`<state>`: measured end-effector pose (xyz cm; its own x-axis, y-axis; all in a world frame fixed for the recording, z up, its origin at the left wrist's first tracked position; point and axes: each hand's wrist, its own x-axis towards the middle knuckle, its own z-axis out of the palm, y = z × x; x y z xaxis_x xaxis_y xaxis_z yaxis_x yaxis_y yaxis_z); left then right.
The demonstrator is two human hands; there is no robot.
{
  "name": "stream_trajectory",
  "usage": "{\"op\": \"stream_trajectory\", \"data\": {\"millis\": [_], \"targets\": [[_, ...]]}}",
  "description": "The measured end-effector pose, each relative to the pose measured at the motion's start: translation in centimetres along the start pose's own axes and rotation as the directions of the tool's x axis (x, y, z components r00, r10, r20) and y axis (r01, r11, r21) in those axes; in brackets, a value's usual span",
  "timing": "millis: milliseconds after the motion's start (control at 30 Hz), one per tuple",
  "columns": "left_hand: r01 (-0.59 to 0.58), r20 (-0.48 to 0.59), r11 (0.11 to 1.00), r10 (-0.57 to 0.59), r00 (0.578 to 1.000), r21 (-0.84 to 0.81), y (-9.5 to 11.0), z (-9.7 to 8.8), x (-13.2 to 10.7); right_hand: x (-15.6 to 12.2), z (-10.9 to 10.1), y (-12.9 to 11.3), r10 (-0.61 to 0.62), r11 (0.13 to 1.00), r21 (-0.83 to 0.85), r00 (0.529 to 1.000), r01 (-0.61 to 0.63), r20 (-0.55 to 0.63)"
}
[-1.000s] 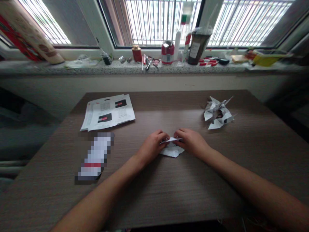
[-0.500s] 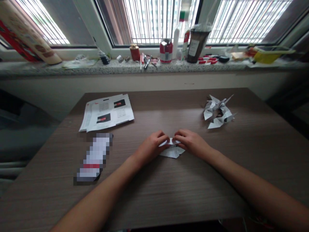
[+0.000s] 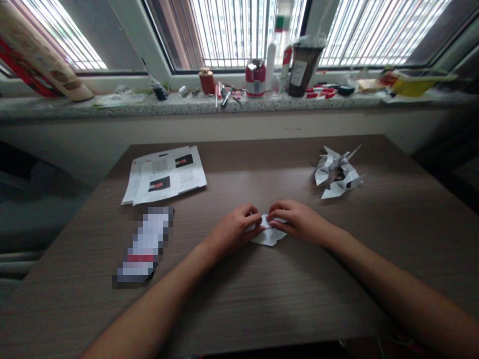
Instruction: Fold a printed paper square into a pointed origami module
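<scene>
Since left hand (image 3: 239, 225) and right hand (image 3: 296, 218) both pinch the folded paper (image 3: 270, 236) — best align edges first, then crease outward from the middle.

On the table (image 3: 247, 169), a paper piece (image 3: 270, 237) lies at centre between the left hand (image 3: 238, 227) and the right hand (image 3: 295, 219), both touching it; to its left I see a pixelated item (image 3: 144, 247), with loose sheets (image 3: 160, 172) farther back, and at far right a paper cluster (image 3: 338, 174). Behind, the windowsill (image 3: 179, 105) bears a can (image 3: 255, 79) and, to its right, a cup (image 3: 305, 70).
</scene>
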<state>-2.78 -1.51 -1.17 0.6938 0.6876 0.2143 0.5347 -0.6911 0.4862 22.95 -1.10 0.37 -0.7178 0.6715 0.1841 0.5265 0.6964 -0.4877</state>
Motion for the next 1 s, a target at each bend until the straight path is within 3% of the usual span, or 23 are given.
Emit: {"op": "stream_trajectory", "data": {"millis": [133, 367, 600, 1000], "targets": [[0.034, 0.004, 0.999, -0.034, 0.999, -0.019, 0.1, 0.1, 0.1, -0.3, 0.5, -0.3, 0.062, 0.998, 0.003, 0.997, -0.062, -0.041], [0.138, -0.017, 0.987, -0.140, 0.990, -0.082, 0.3, 0.5, 0.0, -0.9, 1.5, -1.2, 0.295, 0.949, -0.075, 0.947, -0.306, -0.129], [0.166, -0.004, 0.974, -0.168, 0.986, -0.155, 0.5, 0.4, 0.1, -1.2, 2.1, -1.0, 0.249, 0.965, -0.034, 0.953, -0.259, -0.172], [0.181, -0.013, 0.937, -0.194, 0.981, -0.297, 0.8, 0.2, 0.0, -1.3, 2.1, -1.3, 0.293, 0.952, 0.169, 0.922, -0.257, -0.251]]}}
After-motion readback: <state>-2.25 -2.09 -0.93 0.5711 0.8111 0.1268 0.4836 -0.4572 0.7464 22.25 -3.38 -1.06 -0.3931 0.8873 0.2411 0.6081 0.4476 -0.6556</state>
